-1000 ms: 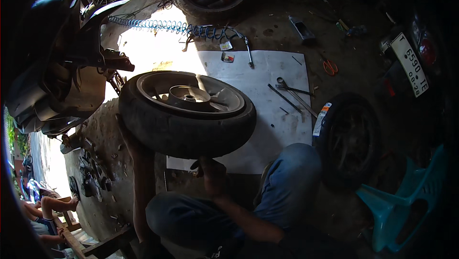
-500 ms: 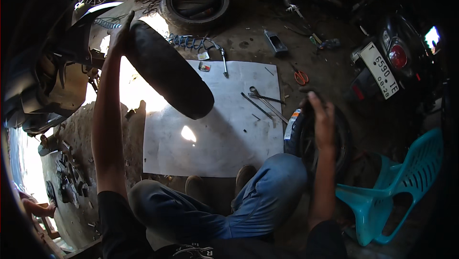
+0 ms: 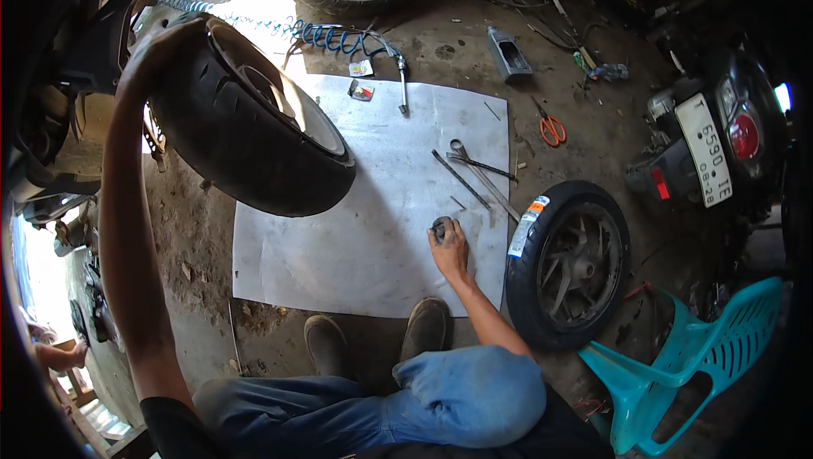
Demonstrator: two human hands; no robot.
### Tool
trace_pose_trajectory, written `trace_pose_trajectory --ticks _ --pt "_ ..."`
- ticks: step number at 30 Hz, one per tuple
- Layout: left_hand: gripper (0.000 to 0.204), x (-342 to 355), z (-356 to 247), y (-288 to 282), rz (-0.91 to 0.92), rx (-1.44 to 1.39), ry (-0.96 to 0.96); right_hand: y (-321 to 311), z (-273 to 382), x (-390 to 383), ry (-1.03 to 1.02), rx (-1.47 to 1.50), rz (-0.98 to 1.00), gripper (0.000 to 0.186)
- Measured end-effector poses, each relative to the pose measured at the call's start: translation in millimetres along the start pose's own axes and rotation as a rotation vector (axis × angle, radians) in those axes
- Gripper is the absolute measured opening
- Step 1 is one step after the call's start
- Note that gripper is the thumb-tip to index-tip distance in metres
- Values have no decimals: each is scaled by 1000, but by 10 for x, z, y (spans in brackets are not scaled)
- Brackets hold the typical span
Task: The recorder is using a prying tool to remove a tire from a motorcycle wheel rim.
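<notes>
My left hand [image 3: 165, 42] is closed over the upper edge of a worn motorcycle wheel [image 3: 254, 137], a black tyre on a pale rim. The wheel leans tilted above the left side of a white sheet [image 3: 373, 264]. At the sheet's right side my right hand [image 3: 451, 251] has its fingers closed around a small dark, roundish part [image 3: 441, 226], whose kind I cannot make out. Just beyond that hand lie a ring-ended spanner [image 3: 478, 173] and two dark rods [image 3: 460, 178].
A second wheel with a labelled tyre [image 3: 569, 264] rests at the right, beside a turquoise plastic chair [image 3: 677, 357]. Orange-handled scissors [image 3: 551, 129], a grey cut-open container [image 3: 508, 54], a coiled blue air hose [image 3: 330, 35] and a loose tyre [image 3: 351, 6] lie farther off. Motorcycles flank both sides.
The wheel has turned so its rim shows, and it has shifted left and lower. My right hand has come down and left from above the labelled tyre to the sheet.
</notes>
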State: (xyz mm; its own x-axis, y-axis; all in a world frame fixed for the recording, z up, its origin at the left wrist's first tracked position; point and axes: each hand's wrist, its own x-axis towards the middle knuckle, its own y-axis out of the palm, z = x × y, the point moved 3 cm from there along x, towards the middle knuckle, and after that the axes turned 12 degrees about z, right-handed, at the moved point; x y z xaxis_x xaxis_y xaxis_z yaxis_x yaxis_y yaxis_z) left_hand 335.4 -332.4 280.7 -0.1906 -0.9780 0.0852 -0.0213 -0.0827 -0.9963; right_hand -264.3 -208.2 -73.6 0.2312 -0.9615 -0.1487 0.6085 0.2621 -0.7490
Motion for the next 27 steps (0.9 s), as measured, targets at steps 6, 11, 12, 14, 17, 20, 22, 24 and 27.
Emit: trace_pose_trajectory --ticks 6,11,12,14,17,20,22,24,27 --pt "39 374 -234 -172 169 210 35 -568 -267 407 17 58 82 22" --pt "58 763 -98 -96 234 -542 -202 -602 -610 658 60 32 74 28" --pt "58 750 -56 -38 232 -547 -202 -611 -635 648 69 48 74 30" --pt "63 652 -674 -38 221 -510 -142 -757 -588 588 122 87 26 31" --pt "71 307 -1108 -361 229 -387 -105 -450 -507 527 139 223 -22 32" --pt "81 193 -1726 -279 206 -351 -19 -426 -736 270 260 336 15 29" --pt "88 -12 -2088 -376 198 -286 22 -363 -634 156 245 315 11 29" --pt "95 296 -2149 -531 191 -217 54 -305 -507 109 237 301 30 26" --pt "64 94 -2335 -367 -55 -137 360 -564 -572 142 214 448 -71 23"
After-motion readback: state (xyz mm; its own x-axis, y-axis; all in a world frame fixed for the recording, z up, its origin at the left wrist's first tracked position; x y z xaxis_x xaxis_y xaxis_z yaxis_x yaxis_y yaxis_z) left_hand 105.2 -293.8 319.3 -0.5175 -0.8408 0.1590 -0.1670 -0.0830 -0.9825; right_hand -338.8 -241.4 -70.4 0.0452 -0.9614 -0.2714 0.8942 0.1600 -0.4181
